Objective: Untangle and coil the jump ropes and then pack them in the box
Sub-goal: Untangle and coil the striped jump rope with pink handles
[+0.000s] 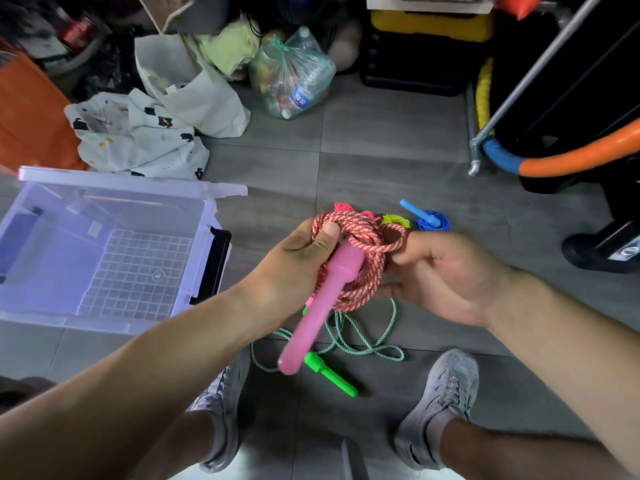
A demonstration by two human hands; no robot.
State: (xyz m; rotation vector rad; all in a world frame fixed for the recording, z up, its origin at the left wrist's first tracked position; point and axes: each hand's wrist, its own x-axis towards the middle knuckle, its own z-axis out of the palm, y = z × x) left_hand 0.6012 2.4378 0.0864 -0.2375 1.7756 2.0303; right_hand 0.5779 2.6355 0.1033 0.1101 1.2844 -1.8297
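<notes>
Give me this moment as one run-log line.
left hand: grips red-white rope coil | right hand: pinches its loop | green rope: lying uncoiled | clear box: open

— What's around you down there?

— A grey tiled floor (381, 150), dimly lit. Up and left of my left hand (298, 265) lies a crumpled white cloth bag with black prints (138, 136), and a plain white tote bag (201, 98) slumps behind it.

— And further back?

— A clear plastic bag of bottles (294, 74), tied in green, beside a black crate with a yellow top (415, 64). Beyond my right hand (450, 278) a slanted silver metal pole (540, 67) crosses a curved orange-and-blue foam tube (588, 150).
</notes>
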